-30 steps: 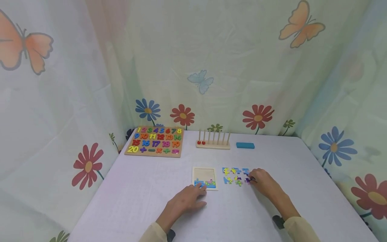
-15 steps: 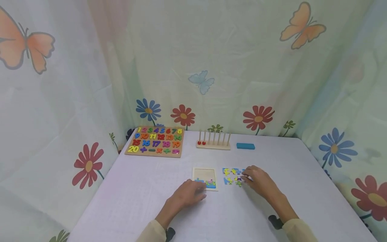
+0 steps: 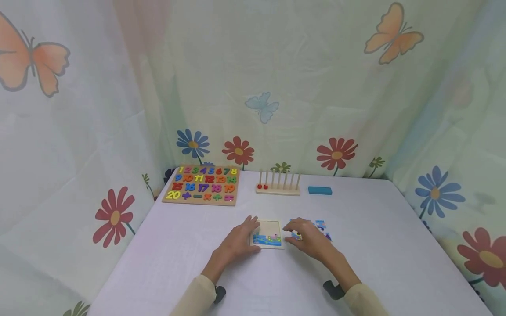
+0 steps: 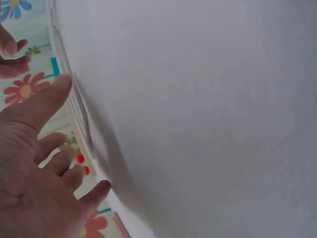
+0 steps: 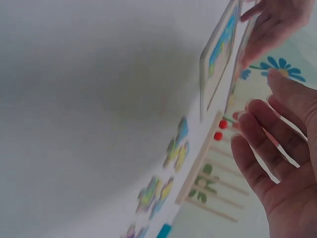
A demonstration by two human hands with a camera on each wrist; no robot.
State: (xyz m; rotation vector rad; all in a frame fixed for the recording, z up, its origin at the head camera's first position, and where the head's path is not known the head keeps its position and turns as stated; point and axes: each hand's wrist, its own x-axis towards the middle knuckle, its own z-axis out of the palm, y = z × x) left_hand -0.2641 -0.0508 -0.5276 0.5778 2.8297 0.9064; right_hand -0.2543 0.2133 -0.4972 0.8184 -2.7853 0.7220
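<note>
A shallow wooden puzzle tray (image 3: 270, 226) lies on the white table, its lower part filled with blue, green and pink jigsaw pieces (image 3: 265, 239). My left hand (image 3: 236, 240) is spread at the tray's left side, thumb by the lower corner and fingertips by the upper corner. Just right of the tray hovers my right hand (image 3: 312, 240), fingers loosely bent. Nothing shows between its thumb and fingers in the right wrist view. Loose jigsaw pieces (image 3: 321, 224) lie beyond and under that hand, partly hidden by it; more loose pieces (image 5: 148, 196) show in the right wrist view.
A number board (image 3: 201, 185) with coloured numerals lies at the back left. Behind the tray stands a wooden peg rack (image 3: 278, 189) with two red beads. To its right is a teal block (image 3: 320, 190). A printed curtain (image 3: 300, 87) surrounds the table.
My right hand has moved left, from the loose pieces to beside the tray. My left hand has opened out and slid to the tray's left side, uncovering its lower pieces.
</note>
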